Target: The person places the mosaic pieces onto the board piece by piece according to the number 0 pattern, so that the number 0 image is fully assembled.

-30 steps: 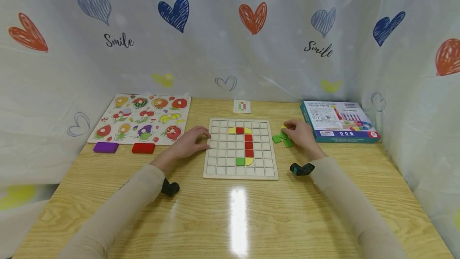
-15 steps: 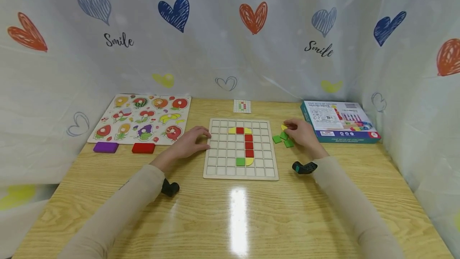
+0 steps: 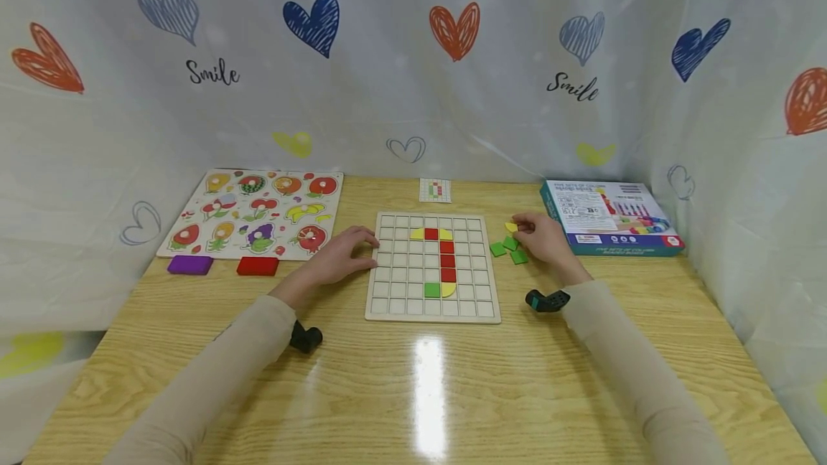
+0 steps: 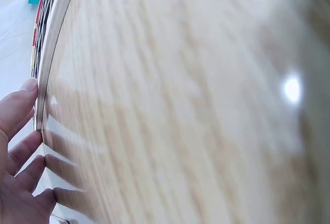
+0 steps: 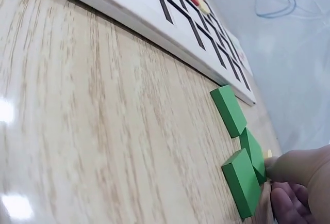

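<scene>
At the far left corner of the table [image 3: 194, 350] lies the fruit puzzle board [image 3: 255, 212], and in front of it, toward the left edge, sit a purple block [image 3: 190, 264] and a red block [image 3: 257, 265] side by side. My left hand [image 3: 339, 255] rests flat on the table with relaxed, straight fingers [image 4: 20, 105], the fingertips touching the left edge of the grid board [image 3: 433, 266]; it holds nothing. The grid board sits in the middle of the table and carries a column of red tiles [image 3: 447, 255] with yellow pieces at the top and a green and a yellow piece at the bottom. Behind it, near the far edge, lies a small pattern card [image 3: 435, 190]. Just right of the board's right edge are three green tiles [image 5: 242, 146] lying close together on the table, two of them touching. My right hand [image 3: 545, 239] lies at these tiles, a fingertip [image 5: 294, 166] touching the middle one; beside it is a small yellow piece [image 3: 511, 227]. I cannot tell whether the fingers pinch anything. At the far right corner lies the game box [image 3: 607, 217].
</scene>
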Demonstrator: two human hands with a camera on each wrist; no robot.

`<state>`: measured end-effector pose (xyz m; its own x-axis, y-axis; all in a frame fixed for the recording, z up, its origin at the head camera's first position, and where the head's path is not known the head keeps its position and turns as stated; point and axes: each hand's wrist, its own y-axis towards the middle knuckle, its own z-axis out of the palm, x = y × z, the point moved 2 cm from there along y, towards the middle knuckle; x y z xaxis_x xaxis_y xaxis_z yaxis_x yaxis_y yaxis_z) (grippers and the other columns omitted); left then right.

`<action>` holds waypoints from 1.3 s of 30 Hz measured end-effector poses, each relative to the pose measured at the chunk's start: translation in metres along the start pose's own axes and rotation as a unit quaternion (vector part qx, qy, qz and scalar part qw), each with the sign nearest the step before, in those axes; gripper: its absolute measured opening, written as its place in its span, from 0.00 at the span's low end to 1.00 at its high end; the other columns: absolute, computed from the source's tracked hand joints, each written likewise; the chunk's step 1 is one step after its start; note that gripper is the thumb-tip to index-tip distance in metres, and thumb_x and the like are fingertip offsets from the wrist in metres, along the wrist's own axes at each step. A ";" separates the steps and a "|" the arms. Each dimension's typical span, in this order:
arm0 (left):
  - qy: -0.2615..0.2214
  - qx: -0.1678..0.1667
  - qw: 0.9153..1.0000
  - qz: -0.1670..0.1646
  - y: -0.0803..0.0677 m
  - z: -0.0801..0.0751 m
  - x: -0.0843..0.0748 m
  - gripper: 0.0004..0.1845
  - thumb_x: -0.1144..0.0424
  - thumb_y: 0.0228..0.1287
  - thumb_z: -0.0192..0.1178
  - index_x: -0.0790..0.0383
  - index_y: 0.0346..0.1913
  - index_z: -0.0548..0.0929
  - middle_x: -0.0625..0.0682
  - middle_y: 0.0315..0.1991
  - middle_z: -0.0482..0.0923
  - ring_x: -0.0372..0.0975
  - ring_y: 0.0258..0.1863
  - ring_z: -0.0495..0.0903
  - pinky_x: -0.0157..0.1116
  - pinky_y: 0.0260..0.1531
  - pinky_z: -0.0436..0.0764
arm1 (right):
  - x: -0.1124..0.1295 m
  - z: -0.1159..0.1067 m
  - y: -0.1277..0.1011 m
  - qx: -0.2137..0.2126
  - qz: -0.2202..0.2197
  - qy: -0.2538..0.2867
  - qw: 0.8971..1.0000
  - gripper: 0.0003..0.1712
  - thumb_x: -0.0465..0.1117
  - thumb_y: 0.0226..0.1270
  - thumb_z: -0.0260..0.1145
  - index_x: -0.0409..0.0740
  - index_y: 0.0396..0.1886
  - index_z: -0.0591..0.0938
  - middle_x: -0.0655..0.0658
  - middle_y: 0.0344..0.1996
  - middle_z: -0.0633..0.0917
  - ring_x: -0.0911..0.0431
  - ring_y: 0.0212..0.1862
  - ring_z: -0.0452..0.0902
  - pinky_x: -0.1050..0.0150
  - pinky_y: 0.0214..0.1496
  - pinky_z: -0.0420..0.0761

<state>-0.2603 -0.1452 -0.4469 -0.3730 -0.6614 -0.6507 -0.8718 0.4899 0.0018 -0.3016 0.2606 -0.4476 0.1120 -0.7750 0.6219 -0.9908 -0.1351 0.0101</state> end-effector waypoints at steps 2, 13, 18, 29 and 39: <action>0.000 0.000 1.000 0.001 0.000 0.000 0.000 0.17 0.60 0.65 0.65 0.62 0.54 0.79 0.60 0.65 0.68 0.53 0.67 0.64 0.51 0.68 0.62 | 0.000 0.001 0.000 -0.007 -0.011 -0.005 1.000 0.20 0.34 0.68 0.64 0.32 0.58 0.79 0.32 0.51 0.81 0.42 0.51 0.78 0.48 0.55 0.77; 0.001 0.003 1.000 -0.004 0.002 0.001 0.001 0.17 0.59 0.66 0.65 0.61 0.54 0.79 0.60 0.66 0.68 0.53 0.68 0.63 0.51 0.68 0.62 | 0.001 0.002 -0.001 -0.037 -0.018 -0.023 0.999 0.18 0.38 0.68 0.66 0.33 0.53 0.82 0.34 0.46 0.82 0.43 0.48 0.79 0.48 0.52 0.76; 0.001 0.004 1.000 -0.007 0.001 0.000 0.001 0.17 0.59 0.66 0.65 0.61 0.54 0.79 0.60 0.66 0.67 0.53 0.68 0.63 0.51 0.68 0.62 | 0.012 0.002 -0.007 -0.053 -0.024 -0.010 0.998 0.18 0.39 0.68 0.65 0.34 0.54 0.82 0.34 0.46 0.83 0.44 0.47 0.80 0.49 0.50 0.78; -0.002 0.007 1.000 -0.008 0.002 -0.001 0.001 0.18 0.59 0.66 0.65 0.62 0.54 0.79 0.60 0.66 0.67 0.53 0.68 0.63 0.51 0.68 0.61 | 0.067 0.019 -0.041 -0.008 -0.070 0.018 0.997 0.17 0.37 0.66 0.68 0.37 0.53 0.83 0.38 0.47 0.80 0.49 0.44 0.79 0.54 0.47 0.81; -0.002 0.007 1.000 -0.009 0.002 0.000 0.002 0.17 0.59 0.65 0.65 0.61 0.54 0.79 0.60 0.66 0.67 0.53 0.68 0.63 0.51 0.68 0.61 | 0.102 0.054 -0.065 0.049 -0.137 0.053 0.988 0.13 0.35 0.63 0.70 0.39 0.48 0.86 0.44 0.42 0.81 0.55 0.41 0.79 0.62 0.43 0.82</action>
<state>-0.2630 -0.1453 -0.4482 -0.3556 -0.6688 -0.6529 -0.8744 0.4848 -0.0204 -0.2215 0.1574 -0.4275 0.3614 -0.6334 0.6842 -0.9117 -0.3939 0.1169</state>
